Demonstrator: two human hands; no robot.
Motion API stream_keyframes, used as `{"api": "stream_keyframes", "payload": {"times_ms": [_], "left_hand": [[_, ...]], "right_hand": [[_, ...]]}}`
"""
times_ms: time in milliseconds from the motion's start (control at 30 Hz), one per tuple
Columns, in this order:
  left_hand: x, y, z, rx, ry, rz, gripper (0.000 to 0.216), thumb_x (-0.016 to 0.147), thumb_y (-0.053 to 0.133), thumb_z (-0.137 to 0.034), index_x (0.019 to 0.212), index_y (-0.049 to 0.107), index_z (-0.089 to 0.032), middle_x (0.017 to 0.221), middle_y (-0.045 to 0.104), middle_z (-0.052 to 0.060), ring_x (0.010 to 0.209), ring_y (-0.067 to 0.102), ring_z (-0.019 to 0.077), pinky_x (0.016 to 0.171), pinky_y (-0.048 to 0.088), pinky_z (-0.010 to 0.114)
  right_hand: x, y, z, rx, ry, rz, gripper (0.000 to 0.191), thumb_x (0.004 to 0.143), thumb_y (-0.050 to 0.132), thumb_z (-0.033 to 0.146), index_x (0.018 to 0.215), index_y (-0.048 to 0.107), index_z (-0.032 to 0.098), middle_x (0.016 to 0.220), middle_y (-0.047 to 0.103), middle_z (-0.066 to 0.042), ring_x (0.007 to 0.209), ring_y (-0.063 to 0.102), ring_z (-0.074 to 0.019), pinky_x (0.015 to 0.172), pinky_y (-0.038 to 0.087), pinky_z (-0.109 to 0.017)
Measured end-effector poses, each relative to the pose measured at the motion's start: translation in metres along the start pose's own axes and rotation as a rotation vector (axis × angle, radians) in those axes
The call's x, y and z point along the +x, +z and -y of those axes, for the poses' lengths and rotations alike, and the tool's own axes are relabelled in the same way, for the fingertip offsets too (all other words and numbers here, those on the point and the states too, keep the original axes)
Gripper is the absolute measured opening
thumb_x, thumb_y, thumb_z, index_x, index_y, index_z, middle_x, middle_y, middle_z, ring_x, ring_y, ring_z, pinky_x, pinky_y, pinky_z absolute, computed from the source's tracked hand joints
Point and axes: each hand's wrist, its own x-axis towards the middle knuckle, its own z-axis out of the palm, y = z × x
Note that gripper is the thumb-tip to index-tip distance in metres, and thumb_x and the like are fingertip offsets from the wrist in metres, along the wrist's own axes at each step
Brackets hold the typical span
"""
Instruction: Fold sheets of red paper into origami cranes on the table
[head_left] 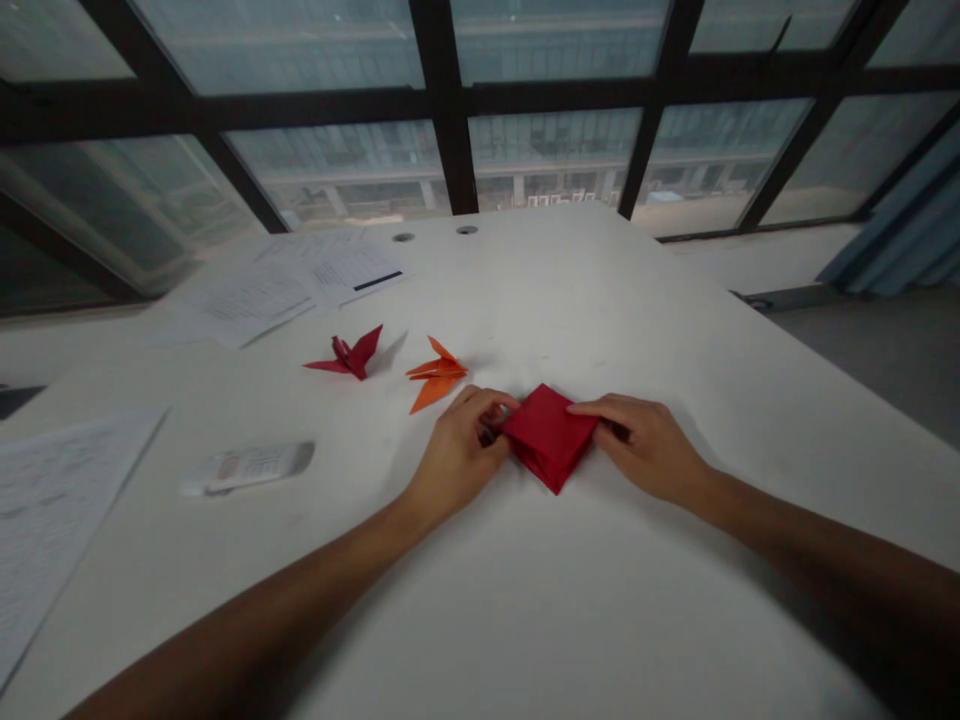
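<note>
A folded red paper (551, 430), diamond-shaped with its lower layers slightly apart, is between my two hands on the white table. My left hand (466, 440) pinches its left corner between thumb and fingers. At the right corner my right hand (645, 445) grips the paper, its index finger lying along the upper right edge. Just beyond my left hand lies an orange origami piece (439, 375) with several pointed flaps. Farther left a dark red origami bird (349, 355) stands with its wings spread.
Printed sheets lie at the back left (277, 285) and along the left edge (60, 510) of the table (540, 620). A white and grey packet-like object (251, 467) rests left of my forearm. Dark-framed windows (551, 150) rise behind, with a blue curtain (900, 220) at right.
</note>
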Motion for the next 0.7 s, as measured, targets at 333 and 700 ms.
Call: {"api": "stream_keyframes", "payload": {"times_ms": [333,700], "left_hand": [[-0.007,-0.005,-0.013,0.502,0.258,0.123,0.016,0.085,0.060,-0.014,0.096,0.071,-0.017,0.125,0.067,0.011,0.122,0.056,0.0329,0.107,0.046,0.055],[-0.007,0.002,-0.005,0.537,0.341,0.277,0.038,0.098,0.055,-0.022,0.136,0.059,-0.022,0.148,0.061,0.008,0.142,0.051,0.0309,0.116,0.042,0.053]], "right_hand": [[-0.006,0.001,-0.001,-0.309,-0.192,-0.021,0.026,0.089,0.060,0.013,0.107,0.078,0.020,0.136,0.067,-0.012,0.124,0.060,-0.0318,0.107,0.048,-0.054],[-0.007,0.008,0.004,-0.255,-0.273,0.146,0.029,0.094,0.065,0.023,0.122,0.069,0.024,0.134,0.071,-0.010,0.127,0.064,-0.0282,0.111,0.048,-0.053]]}}
